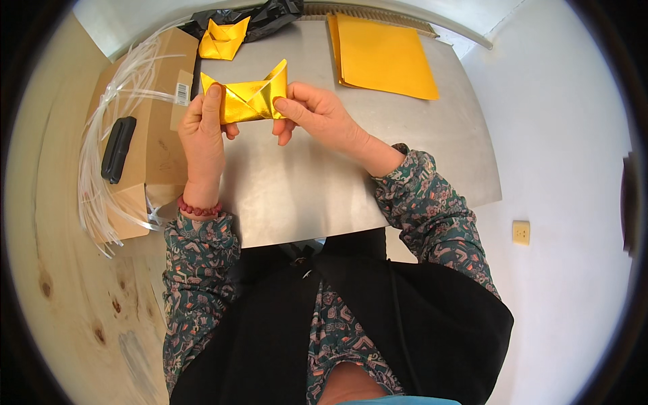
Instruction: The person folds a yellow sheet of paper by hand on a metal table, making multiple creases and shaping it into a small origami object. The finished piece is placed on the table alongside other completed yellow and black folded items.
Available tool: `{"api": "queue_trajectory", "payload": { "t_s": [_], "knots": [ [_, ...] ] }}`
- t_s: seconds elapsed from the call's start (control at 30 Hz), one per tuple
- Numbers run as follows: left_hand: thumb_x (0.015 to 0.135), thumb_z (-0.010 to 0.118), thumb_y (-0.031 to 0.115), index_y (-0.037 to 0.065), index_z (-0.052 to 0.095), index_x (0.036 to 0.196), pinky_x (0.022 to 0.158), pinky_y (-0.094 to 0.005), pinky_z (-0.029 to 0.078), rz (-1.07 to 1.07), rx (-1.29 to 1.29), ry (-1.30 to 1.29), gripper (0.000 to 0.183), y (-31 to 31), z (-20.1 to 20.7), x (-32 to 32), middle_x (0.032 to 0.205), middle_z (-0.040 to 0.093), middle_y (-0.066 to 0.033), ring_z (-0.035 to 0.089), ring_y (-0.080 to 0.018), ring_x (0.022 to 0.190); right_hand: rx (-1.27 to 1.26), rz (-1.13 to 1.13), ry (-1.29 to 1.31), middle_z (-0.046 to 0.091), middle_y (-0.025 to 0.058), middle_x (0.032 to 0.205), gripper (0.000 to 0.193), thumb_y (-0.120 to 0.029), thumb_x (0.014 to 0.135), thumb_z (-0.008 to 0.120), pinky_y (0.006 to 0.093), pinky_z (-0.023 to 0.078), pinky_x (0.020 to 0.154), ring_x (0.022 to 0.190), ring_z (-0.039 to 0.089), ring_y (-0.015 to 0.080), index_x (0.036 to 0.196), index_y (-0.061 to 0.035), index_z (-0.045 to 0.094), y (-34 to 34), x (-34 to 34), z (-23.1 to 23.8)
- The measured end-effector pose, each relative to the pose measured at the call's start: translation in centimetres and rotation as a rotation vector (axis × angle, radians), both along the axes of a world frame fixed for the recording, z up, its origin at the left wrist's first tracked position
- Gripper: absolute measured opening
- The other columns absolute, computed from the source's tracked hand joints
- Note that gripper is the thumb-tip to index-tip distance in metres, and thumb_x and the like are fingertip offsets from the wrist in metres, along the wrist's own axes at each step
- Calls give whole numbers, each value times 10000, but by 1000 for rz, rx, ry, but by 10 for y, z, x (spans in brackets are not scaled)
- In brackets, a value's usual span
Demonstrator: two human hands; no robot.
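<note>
Between my two hands I hold a folded gold paper ingot (251, 101) above the metal table (304, 182). It has two pointed upright ends and crossing folds at its middle. My left hand (204, 121) is closed on its left end, thumb on the front face. On the right end, my right hand (317, 116) pinches it with the thumb in front and the fingers behind and below. Another folded gold paper piece (223, 42), of similar shape, sits at the far left of the table.
A stack of gold paper sheets (385, 57) lies at the far right of the table. Black plastic (273, 17) is bunched at the back. Left of the table stands a cardboard box (165, 131) with white straps (101, 135) and a black handle (118, 150).
</note>
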State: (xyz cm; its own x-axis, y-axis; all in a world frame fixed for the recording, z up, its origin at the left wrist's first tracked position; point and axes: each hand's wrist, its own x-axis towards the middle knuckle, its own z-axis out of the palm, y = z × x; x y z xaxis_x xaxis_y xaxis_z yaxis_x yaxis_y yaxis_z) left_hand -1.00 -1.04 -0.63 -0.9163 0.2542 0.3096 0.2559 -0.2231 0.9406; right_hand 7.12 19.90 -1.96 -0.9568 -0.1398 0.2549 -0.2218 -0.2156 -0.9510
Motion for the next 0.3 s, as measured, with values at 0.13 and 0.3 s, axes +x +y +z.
{"api": "queue_trajectory", "payload": {
  "t_s": [0.13,0.3],
  "knots": [
    [1118,644,386,44,730,1020,513,-221,426,-27,-6,-31,366,1,-2,1,785,666,-5,566,-75,581,55,-9,-11,760,86,915,200,-204,1119,630,267,616,724,778,746,136,1090,-7,612,2,3,0],
    [1115,641,410,47,731,1046,526,-222,435,-70,19,-112,381,1,-2,-1,791,670,-5,569,-76,592,126,-20,1,769,89,923,191,-194,1104,655,271,625,742,796,754,146,1111,-6,619,3,4,2]
  ]
}}
